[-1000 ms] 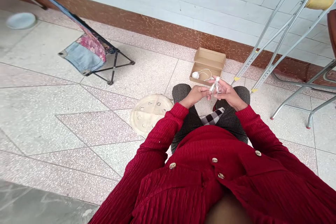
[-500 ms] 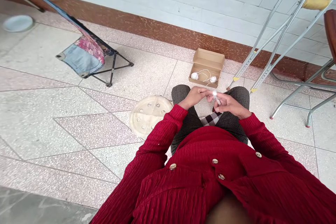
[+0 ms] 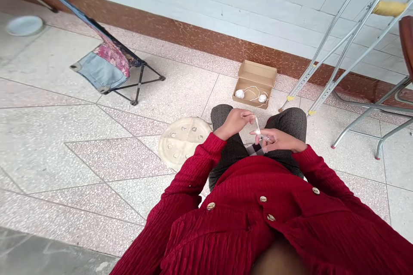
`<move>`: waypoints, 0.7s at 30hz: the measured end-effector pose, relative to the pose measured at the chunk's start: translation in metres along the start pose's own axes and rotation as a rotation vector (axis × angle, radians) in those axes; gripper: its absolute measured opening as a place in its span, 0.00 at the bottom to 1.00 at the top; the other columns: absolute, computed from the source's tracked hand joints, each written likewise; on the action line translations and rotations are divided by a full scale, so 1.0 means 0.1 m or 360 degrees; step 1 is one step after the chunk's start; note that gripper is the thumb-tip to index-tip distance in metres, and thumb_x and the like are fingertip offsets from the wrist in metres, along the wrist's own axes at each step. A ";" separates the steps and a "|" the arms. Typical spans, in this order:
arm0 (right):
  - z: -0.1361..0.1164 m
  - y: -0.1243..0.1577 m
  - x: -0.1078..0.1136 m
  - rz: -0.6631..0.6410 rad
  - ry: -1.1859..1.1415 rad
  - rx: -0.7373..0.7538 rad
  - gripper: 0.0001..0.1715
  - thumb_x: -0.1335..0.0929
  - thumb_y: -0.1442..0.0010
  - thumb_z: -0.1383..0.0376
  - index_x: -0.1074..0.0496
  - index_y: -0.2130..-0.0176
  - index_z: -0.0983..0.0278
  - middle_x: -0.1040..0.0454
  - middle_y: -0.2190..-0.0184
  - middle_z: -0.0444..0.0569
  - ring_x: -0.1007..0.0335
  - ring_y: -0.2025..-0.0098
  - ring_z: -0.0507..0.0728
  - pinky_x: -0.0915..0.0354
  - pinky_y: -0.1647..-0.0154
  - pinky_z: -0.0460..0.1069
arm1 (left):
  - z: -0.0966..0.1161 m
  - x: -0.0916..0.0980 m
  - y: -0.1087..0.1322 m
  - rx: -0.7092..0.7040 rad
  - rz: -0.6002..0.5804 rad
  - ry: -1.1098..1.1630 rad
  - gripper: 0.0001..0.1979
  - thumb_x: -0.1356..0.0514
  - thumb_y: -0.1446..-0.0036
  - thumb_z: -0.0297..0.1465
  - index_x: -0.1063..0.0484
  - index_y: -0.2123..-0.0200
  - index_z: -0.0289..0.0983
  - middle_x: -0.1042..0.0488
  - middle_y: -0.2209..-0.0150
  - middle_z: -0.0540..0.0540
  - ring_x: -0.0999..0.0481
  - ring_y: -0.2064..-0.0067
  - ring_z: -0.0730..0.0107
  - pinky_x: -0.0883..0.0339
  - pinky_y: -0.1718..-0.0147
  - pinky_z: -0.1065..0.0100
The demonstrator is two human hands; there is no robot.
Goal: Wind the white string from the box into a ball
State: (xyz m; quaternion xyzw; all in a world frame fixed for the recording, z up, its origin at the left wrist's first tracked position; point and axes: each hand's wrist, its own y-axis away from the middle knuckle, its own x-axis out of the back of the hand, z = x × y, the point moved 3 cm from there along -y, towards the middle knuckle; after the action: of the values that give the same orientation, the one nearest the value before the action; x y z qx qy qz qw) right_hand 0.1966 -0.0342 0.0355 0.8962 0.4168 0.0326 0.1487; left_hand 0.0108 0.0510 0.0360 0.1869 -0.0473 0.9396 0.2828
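Observation:
I sit with both hands over my knees. My left hand (image 3: 234, 121) is closed in a pinch on the upper end of a thin white strip (image 3: 257, 125). My right hand (image 3: 280, 139) is curled around the strip's lower end, close to my lap. On the floor just beyond my knees lies an open cardboard box (image 3: 254, 78) with two small white balls (image 3: 239, 93) and a loop of white cord inside. A round cream tray (image 3: 183, 139) with several small pieces on it rests on the floor by my left knee.
A folding fabric seat (image 3: 108, 62) stands on the tiled floor at the left, with a white plate (image 3: 23, 25) far left. Two metal crutches (image 3: 335, 47) lean against the wall at the right. Beside them is a metal chair frame (image 3: 383, 114).
My hands have dropped from in front of the box towards my lap, and the white strip is now stretched between them. The second white ball in the box has come into sight.

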 end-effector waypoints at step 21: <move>-0.50 0.16 0.12 0.0088 -0.0266 0.0217 0.47 0.25 0.42 0.60 0.43 0.30 0.55 0.34 0.38 0.55 0.34 0.70 0.47 0.33 0.68 0.45 | 0.04 -0.27 0.15 0.0079 -0.0106 0.0198 0.22 0.43 0.35 0.42 0.24 0.76 0.34 0.26 0.75 0.50 0.30 0.71 0.73 0.39 0.67 0.71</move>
State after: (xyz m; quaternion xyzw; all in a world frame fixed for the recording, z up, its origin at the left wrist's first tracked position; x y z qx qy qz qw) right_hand 0.2071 -0.0225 0.0866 0.9150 0.3793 -0.0666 0.1205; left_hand 0.0246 0.0234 0.0301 0.1367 -0.0001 0.9403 0.3116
